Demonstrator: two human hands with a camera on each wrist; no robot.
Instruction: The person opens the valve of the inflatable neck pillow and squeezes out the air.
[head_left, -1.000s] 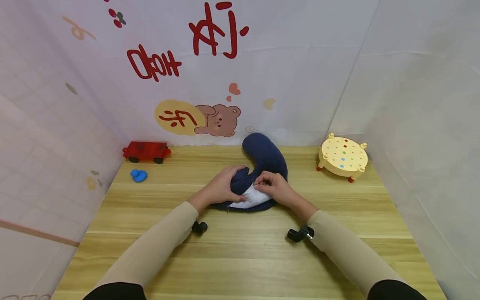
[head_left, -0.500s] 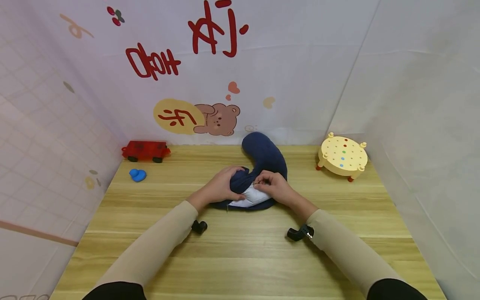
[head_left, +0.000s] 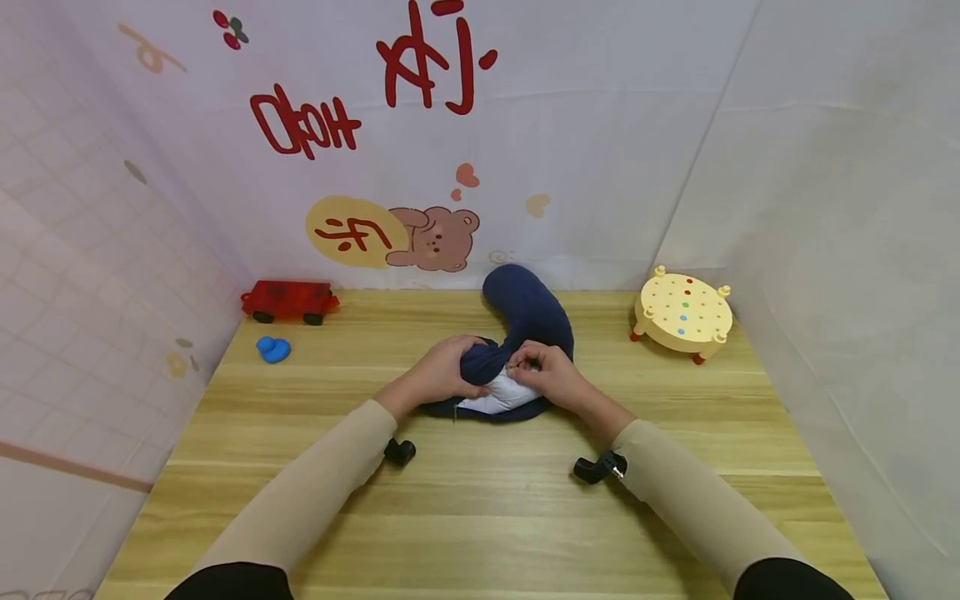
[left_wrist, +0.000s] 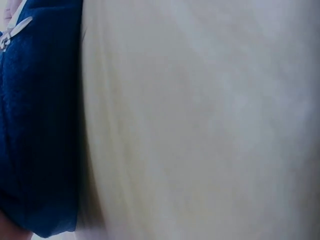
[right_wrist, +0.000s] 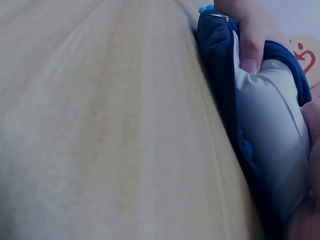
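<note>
A navy neck pillow (head_left: 528, 304) lies curved on the table, its cover unzipped along the near side. White inner cushion (right_wrist: 275, 125) bulges through the opening in the right wrist view. My left hand (head_left: 441, 372) grips the pillow's left end, thumb pressed on the white inner. With thumb and forefinger, my right hand (head_left: 553, 373) pinches the cover's far edge at the middle of the opening. The zipper (right_wrist: 243, 150) runs along the near edge, and its metal pull (left_wrist: 21, 26) sits near the left end in the left wrist view.
A red toy cart (head_left: 288, 302) and a blue toy duck (head_left: 273, 349) stand at the back left. At the back right is a small yellow dotted toy stool (head_left: 684, 315), upturned. Printed cloth walls (head_left: 600, 150) border the wooden table (head_left: 480, 517).
</note>
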